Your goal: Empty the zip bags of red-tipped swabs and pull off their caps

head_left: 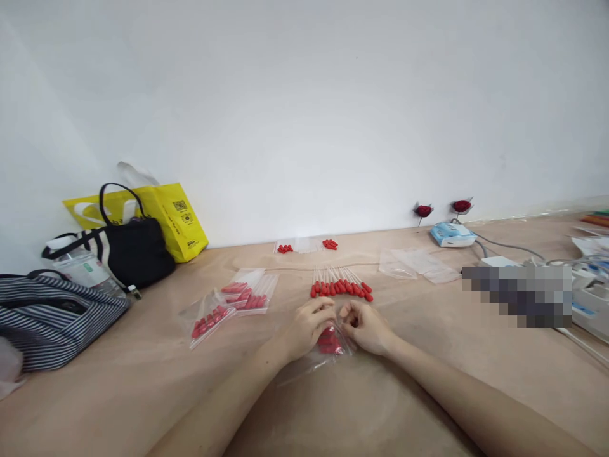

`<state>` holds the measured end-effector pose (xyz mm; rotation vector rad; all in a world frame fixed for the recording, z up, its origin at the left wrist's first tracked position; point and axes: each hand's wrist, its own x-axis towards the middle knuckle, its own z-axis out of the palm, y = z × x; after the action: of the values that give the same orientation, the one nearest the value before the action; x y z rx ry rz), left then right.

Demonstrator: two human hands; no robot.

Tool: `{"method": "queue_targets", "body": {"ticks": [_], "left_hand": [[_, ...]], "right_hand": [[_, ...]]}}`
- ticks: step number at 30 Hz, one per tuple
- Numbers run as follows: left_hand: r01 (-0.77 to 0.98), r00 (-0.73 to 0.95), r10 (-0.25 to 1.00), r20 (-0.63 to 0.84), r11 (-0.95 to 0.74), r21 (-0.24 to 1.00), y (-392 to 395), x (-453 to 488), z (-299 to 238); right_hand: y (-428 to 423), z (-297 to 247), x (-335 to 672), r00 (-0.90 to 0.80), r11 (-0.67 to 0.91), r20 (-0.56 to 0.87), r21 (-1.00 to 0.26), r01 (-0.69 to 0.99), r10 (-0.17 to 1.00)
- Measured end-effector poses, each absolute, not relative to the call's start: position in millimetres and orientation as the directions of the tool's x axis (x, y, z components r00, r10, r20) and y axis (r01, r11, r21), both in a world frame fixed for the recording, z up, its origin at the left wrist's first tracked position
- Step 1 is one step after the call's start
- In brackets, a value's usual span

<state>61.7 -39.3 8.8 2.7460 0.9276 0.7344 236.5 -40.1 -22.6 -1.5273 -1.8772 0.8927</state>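
Observation:
In the head view, a clear plastic zip bag (330, 343) with red pieces inside lies at the middle of the table, between my hands. My left hand (307, 327) is closed on the bag's upper left side, its fingers bent over the plastic. At the bag's upper right, my right hand (367, 326) pinches the edge between thumb and curled fingers. Just beyond my fingers is a fanned row of thin white sticks with red tips (340, 288), the tips pointing toward me. My fingers partly cover the bag's upper part.
To the left lie several filled zip bags (210, 322) of red pieces. Two small red clusters (285, 249) rest on plastic near the wall. Clear bags (416, 264) lie at right, near a blue-white packet (451, 234). Handbags and a yellow bag (183, 219) stand left; cables lie right.

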Motion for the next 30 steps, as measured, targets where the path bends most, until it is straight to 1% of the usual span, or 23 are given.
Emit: {"method": "queue_targets", "body": {"ticks": [3, 6, 8, 10, 14, 19, 21, 25, 30], "left_hand": [[0.545, 0.647, 0.666, 0.372, -0.744, 0.385, -53, 53, 14], [0.58, 0.641, 0.715, 0.28, -0.69, 0.433, -69, 37, 11], [0.606, 0.626, 0.747, 0.225, -0.647, 0.463, -76, 29, 7], [0.617, 0.604, 0.772, 0.199, -0.61, 0.497, -77, 25, 2], [0.613, 0.569, 0.795, 0.208, -0.579, 0.537, -69, 29, -1], [0.594, 0.562, 0.791, 0.24, -0.589, 0.548, -61, 34, -2], [0.58, 0.565, 0.783, 0.259, -0.6, 0.551, -61, 33, -4], [0.581, 0.575, 0.775, 0.262, -0.613, 0.536, -62, 32, -7], [0.568, 0.579, 0.769, 0.273, -0.62, 0.542, -62, 31, -7]], "right_hand": [[-39, -28, 243, -0.251, 0.209, 0.074, -0.794, 0.571, 0.965], [-39, -29, 249, -0.354, 0.266, 0.069, -0.796, 0.544, 0.933], [-40, -26, 252, -0.394, 0.288, 0.065, -0.791, 0.54, 0.917], [-40, -23, 253, -0.434, 0.323, 0.076, -0.783, 0.531, 0.898], [-42, -18, 255, -0.487, 0.391, 0.121, -0.77, 0.503, 0.865], [-45, -14, 254, -0.405, 0.421, 0.22, -0.745, 0.518, 0.887], [-47, -12, 252, -0.427, 0.462, 0.255, -0.731, 0.502, 0.868], [-52, -9, 247, -0.499, 0.51, 0.252, -0.706, 0.491, 0.829], [-57, -10, 243, -0.485, 0.555, 0.304, -0.629, 0.544, 0.82]]}}
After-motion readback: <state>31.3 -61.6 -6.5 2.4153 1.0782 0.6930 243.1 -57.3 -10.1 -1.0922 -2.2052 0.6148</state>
